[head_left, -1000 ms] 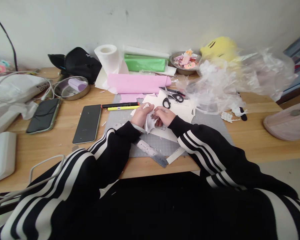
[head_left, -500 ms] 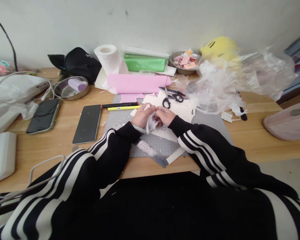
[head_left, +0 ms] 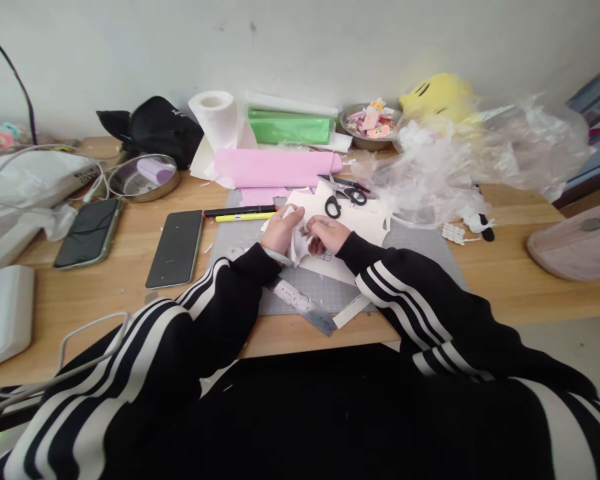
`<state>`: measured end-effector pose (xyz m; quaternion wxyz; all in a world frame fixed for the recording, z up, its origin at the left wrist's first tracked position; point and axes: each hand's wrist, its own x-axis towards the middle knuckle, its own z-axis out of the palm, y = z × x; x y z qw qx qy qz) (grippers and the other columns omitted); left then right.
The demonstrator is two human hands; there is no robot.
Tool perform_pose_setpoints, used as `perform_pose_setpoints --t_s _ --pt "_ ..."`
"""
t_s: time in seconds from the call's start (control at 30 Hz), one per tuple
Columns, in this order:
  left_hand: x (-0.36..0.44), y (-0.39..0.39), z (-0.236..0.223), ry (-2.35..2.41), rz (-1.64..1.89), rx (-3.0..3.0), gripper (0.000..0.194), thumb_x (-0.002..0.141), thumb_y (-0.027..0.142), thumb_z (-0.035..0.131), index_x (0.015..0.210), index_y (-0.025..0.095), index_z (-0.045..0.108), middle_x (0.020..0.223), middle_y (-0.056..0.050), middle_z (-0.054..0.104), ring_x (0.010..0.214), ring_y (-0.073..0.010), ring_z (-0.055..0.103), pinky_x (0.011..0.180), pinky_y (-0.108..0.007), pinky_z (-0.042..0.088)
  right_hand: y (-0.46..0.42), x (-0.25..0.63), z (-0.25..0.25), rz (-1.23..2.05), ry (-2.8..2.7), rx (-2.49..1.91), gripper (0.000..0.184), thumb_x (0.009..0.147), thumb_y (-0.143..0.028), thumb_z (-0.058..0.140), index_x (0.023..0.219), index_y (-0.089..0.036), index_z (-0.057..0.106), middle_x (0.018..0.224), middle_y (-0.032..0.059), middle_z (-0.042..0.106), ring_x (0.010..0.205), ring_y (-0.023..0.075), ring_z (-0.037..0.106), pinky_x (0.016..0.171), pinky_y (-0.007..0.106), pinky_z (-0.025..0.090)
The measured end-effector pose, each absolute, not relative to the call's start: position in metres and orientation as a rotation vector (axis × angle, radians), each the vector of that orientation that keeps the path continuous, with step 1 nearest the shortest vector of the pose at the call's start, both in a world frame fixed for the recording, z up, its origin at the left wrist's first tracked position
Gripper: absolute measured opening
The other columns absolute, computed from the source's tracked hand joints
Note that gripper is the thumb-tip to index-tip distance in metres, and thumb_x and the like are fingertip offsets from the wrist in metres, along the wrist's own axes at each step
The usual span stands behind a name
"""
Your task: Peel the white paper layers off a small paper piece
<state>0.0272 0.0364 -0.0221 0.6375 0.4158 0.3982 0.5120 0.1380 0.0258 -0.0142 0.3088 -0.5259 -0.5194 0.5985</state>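
Note:
My left hand [head_left: 279, 230] is closed around a crumpled white tissue [head_left: 299, 247], its thumb pressing on the top. Just to the right, my right hand [head_left: 327, 233] has its fingers curled together close to the tissue; whatever they pinch is too small to make out. Both hands are above a grey cutting mat [head_left: 340, 288] and a white sheet with drawn lines [head_left: 347, 267]. Black-handled scissors [head_left: 347, 195] lie behind my right hand. A metal ruler [head_left: 303, 305] rests in front of my hands, beside a white paper strip [head_left: 353, 311].
Yellow [head_left: 245, 217] and black [head_left: 240, 211] pens and two phones [head_left: 175, 249] lie left. Behind are a pink roll [head_left: 280, 167], a paper towel roll [head_left: 214, 120] and a bowl of small pieces [head_left: 373, 137]. Clear plastic bags [head_left: 430, 167] spread right, near a pink pouch [head_left: 577, 243].
My right hand has drawn slightly apart from my left thumb, and its fingers have curled more. The tissue stays in my left hand.

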Motion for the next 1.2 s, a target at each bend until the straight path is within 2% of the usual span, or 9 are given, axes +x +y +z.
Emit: perform_pose_setpoints --t_s 0.27,0.5,0.7,1.0,1.2 --pt "0.027 0.0337 -0.0199 0.903 1.119 0.99 0.02 0.066 0.022 0.061 0.056 0.015 0.044 0.045 0.006 0.043 0.039 -0.0041 0.04 0.042 -0.018 0.031 0.0266 0.138 -0.0143 1.545 -1.368 -1.406 0.011 0.074 -0.011 0.04 0.065 -0.017 0.039 0.043 -0.0073 0.047 0.033 0.0046 0.044 0.032 0.013 0.034" --pt "0.0264 0.0384 -0.0229 0.912 1.155 0.92 0.024 0.071 0.026 0.056 0.057 0.017 0.038 0.042 0.007 0.039 0.036 -0.0054 0.038 0.04 -0.019 0.031 0.0255 0.1377 -0.0149 1.579 -1.389 -1.39 0.013 0.076 -0.011 0.035 0.064 -0.017 0.038 0.04 -0.0062 0.048 0.034 0.0052 0.043 0.032 0.012 0.033" --pt "0.0263 0.0347 -0.0223 0.905 1.084 0.992 0.019 0.065 0.021 0.061 0.057 0.015 0.046 0.046 0.006 0.044 0.042 -0.0049 0.043 0.043 -0.017 0.033 0.0263 0.1387 -0.0152 1.514 -1.383 -1.39 0.009 0.073 -0.013 0.042 0.065 -0.017 0.04 0.045 -0.0066 0.047 0.035 0.0053 0.044 0.032 0.014 0.035" --pt "0.0274 0.0367 -0.0195 0.907 1.145 0.894 0.024 0.073 0.026 0.053 0.057 0.018 0.036 0.04 0.007 0.039 0.034 -0.0057 0.038 0.039 -0.019 0.032 0.0256 0.138 -0.0157 1.571 -1.383 -1.373 0.013 0.075 -0.014 0.036 0.063 -0.017 0.036 0.041 -0.0059 0.048 0.034 0.0054 0.043 0.032 0.013 0.033" --pt "0.0269 0.0339 -0.0187 0.892 1.042 0.994 0.02 0.065 0.02 0.062 0.057 0.015 0.044 0.043 0.006 0.044 0.038 -0.0055 0.043 0.039 -0.018 0.031 0.0266 0.1386 -0.016 1.525 -1.346 -1.408 0.009 0.073 -0.013 0.041 0.066 -0.017 0.039 0.044 -0.0073 0.046 0.035 0.005 0.044 0.032 0.013 0.035"
